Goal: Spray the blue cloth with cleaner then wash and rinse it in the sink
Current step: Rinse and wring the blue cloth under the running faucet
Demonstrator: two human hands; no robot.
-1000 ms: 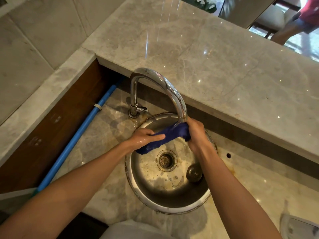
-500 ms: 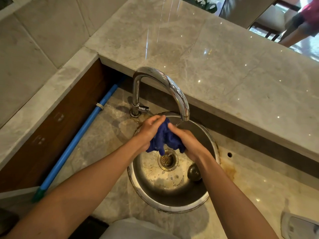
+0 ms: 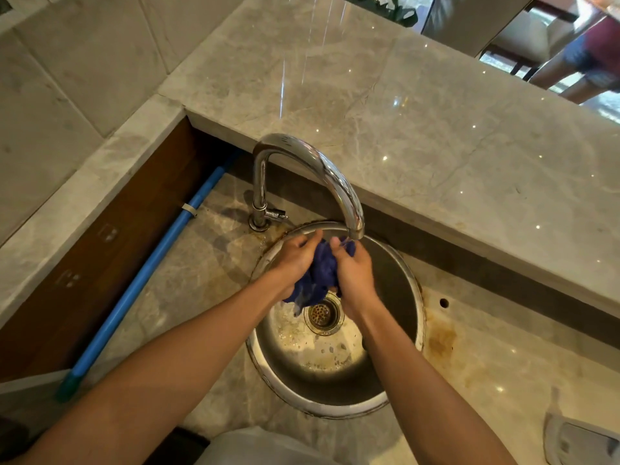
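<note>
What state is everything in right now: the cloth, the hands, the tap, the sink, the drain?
blue cloth: bunched up, held between both hands under the spout.
left hand: gripping the cloth.
right hand: gripping the cloth.
faucet: upright, spout over the sink; whether water runs, cannot tell.
sink: wet, not filled.
drain: unplugged, strainer showing.
</note>
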